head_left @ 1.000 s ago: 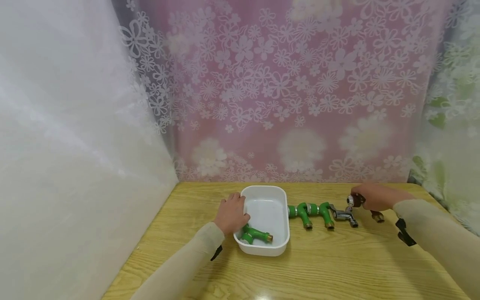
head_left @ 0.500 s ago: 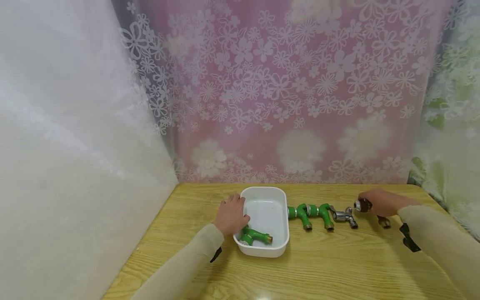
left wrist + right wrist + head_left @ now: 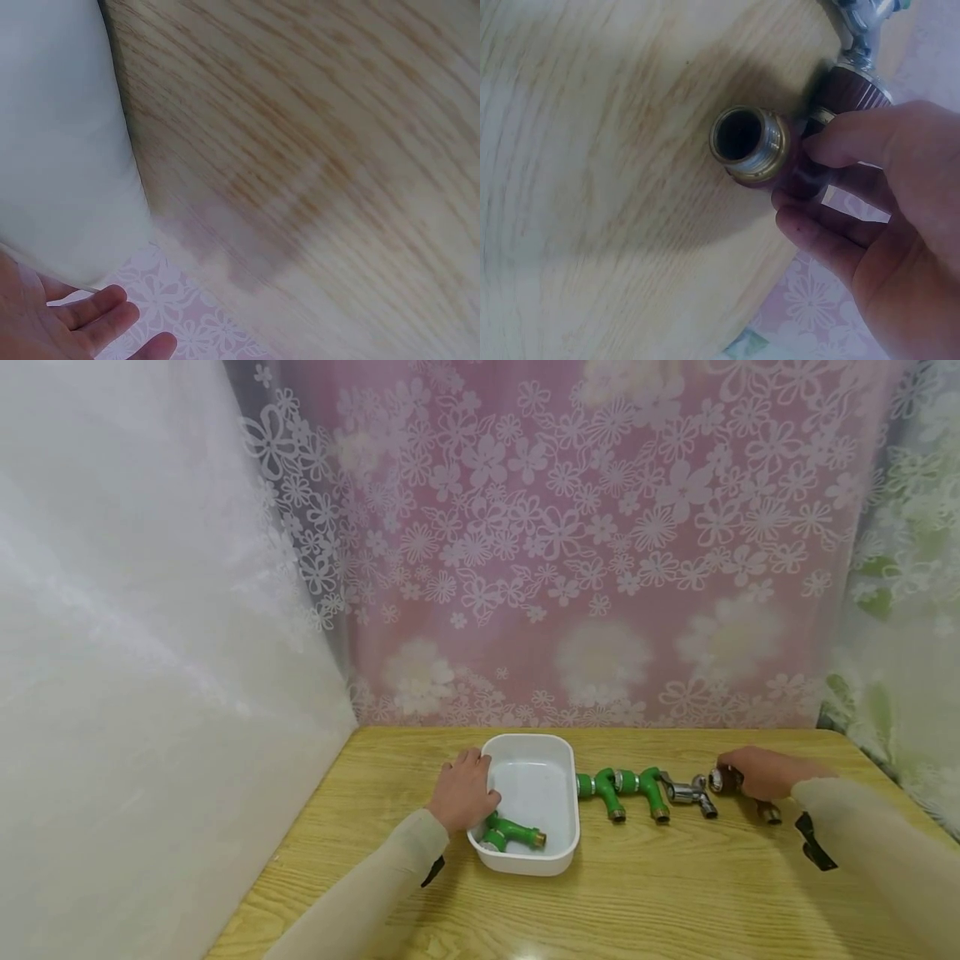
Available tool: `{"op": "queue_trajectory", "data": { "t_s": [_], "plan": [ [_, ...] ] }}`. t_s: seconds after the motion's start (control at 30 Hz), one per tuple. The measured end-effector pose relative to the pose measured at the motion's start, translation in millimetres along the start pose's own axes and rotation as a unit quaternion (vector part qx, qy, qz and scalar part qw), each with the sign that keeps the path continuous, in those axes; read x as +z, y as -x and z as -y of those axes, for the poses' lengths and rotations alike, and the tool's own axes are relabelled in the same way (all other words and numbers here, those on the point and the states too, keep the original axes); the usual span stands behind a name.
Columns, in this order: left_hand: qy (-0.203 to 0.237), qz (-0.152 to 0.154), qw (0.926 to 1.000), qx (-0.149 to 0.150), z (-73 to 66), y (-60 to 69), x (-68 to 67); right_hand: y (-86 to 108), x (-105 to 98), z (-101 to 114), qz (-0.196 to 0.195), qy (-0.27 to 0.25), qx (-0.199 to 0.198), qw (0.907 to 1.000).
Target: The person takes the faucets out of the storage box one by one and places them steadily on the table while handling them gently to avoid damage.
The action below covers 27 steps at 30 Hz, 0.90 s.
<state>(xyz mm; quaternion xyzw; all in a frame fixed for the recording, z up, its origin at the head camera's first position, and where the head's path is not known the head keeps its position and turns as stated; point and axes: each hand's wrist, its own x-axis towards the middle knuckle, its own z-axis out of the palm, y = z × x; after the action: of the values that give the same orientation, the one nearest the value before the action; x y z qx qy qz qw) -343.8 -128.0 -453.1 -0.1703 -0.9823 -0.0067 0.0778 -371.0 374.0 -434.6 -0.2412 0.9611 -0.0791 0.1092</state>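
Note:
In the head view my right hand (image 3: 768, 773) pinches a dark red-brown tap (image 3: 727, 779) at the right end of a row. The right wrist view shows thumb and fingers around this tap (image 3: 806, 172), its threaded brass-ringed outlet facing the camera. Its ribbed collar meets a chrome tap (image 3: 862, 26). That chrome tap (image 3: 686, 792) lies on the table beside two green taps (image 3: 607, 792). My left hand (image 3: 462, 789) grips the left rim of a white plastic basin (image 3: 529, 862); its lower fingers are partly hidden. Inside lies another green tap (image 3: 519, 832).
The wooden table (image 3: 660, 893) carries everything. The row of taps runs from the basin's right wall towards the right. A pink flowered curtain (image 3: 585, 610) hangs behind the table, and a white sheet (image 3: 165, 693) at the left.
My right hand shifted right with the dark red-brown tap, then lowered it slightly and brought its collar up against the chrome tap. My left hand and the basin stayed in place.

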Motion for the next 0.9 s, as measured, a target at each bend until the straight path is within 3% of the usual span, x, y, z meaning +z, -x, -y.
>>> {"op": "queue_trajectory", "data": {
  "t_s": [0.9],
  "plan": [
    [-0.007, -0.004, 1.0, 0.0, -0.4, 0.4, 1.2, -2.1, 8.3, 4.1, -0.024, 0.029, 0.014, 0.9992]
  ]
}}
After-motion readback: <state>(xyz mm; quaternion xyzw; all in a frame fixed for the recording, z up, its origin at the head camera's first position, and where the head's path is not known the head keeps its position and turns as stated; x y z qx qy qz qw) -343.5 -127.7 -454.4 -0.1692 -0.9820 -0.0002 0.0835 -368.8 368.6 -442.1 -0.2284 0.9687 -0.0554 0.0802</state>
